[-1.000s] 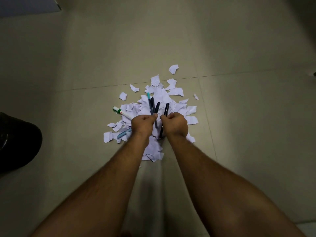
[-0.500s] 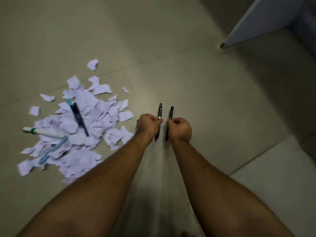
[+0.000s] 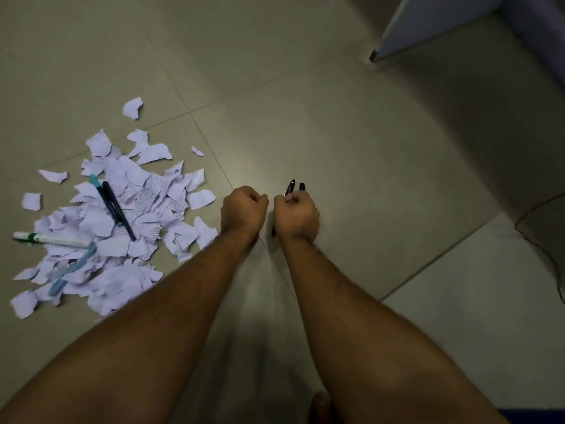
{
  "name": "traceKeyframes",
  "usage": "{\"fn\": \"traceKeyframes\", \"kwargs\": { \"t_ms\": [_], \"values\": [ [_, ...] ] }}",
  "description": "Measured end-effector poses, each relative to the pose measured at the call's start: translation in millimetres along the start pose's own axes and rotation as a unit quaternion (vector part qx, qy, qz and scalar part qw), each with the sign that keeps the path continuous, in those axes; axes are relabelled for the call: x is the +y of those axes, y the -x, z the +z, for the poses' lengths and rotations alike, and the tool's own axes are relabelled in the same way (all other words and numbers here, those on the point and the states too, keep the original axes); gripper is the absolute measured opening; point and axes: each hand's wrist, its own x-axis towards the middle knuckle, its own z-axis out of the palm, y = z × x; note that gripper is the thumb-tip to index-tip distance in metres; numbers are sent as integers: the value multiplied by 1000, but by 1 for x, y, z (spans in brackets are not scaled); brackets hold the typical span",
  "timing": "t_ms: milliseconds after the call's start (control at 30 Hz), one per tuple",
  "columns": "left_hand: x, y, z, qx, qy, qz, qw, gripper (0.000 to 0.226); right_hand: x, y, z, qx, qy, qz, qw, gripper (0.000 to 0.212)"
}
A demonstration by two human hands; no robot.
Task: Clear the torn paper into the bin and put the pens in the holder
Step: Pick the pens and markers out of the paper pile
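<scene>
My right hand [image 3: 296,216] grips two black pens [image 3: 295,188], whose tips stick out above its fingers. Just to its left, my left hand [image 3: 243,209] is curled into a fist and holds nothing. A heap of torn white paper [image 3: 104,228] lies on the floor at the left. On the heap lie a black pen and a teal-capped pen [image 3: 113,208], a white marker with a green band [image 3: 49,239] and a pale blue pen [image 3: 72,272]. No bin or holder is in view.
Beige floor tiles [image 3: 351,142] stretch ahead and to the right. A pale blue-grey panel or furniture edge [image 3: 428,24] stands at the top right. A thin cable [image 3: 550,261] runs along the right edge. Part of a foot [image 3: 320,407] shows at the bottom.
The pen from my left hand has passed to my right hand, which holds both. My left hand is a bare fist. The view swung right, so the paper heap sits further left.
</scene>
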Motion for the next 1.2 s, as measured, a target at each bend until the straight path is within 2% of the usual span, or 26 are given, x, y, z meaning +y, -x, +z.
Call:
{"fn": "traceKeyframes", "kwargs": {
  "t_ms": [200,400,667,767,867,1067,1200],
  "values": [
    [-38,-10,-74,121,57,-44,990,23,-45,46,58,-103,-13,-70,992,10],
    [-108,-22,-147,250,67,-126,958,19,-73,102,138,-222,65,-187,955,15],
    [-147,-29,-164,212,30,-184,959,23,-68,119,171,-244,173,-247,922,26],
    [-149,-39,-166,182,3,-203,962,28,-76,122,176,-243,176,-264,917,27],
    [-146,-48,-172,157,-13,-236,959,32,-82,126,183,-257,171,-246,919,24],
    [-149,-58,-185,126,14,-241,962,36,-83,128,192,-266,237,-280,891,25],
    [-148,-56,-190,148,-6,-212,966,44,-84,133,195,-258,263,-312,876,27]
  ]
}}
